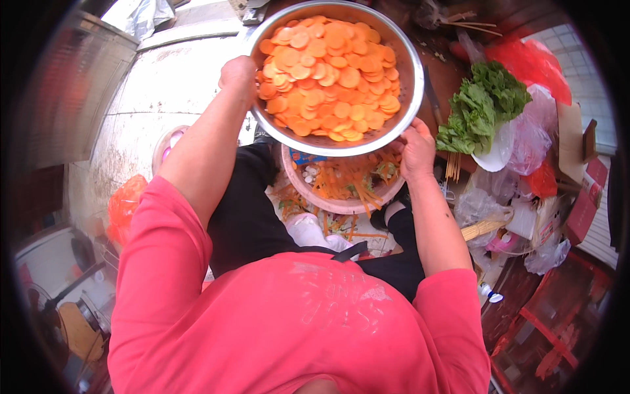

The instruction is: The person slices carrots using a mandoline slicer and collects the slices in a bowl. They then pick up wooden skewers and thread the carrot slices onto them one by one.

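A wide metal bowl [416,98], heaped with carrot slices [330,74], is held up before me at the top of the view. My left hand [239,73] grips its left side; the fingertips are hidden at the rim. My right hand [417,147] holds the lower right rim, fingers partly under it. Beneath the bowl, partly covered by it, a pink basin [339,206] holds carrot peelings [344,180] and some green scraps.
More peelings lie on the floor around the basin. At right are green lettuce leaves [485,111], a knife [433,93], wooden skewers [485,229], plastic bags [529,143] and a cardboard box [569,143]. An orange plastic bag [125,207] lies at left.
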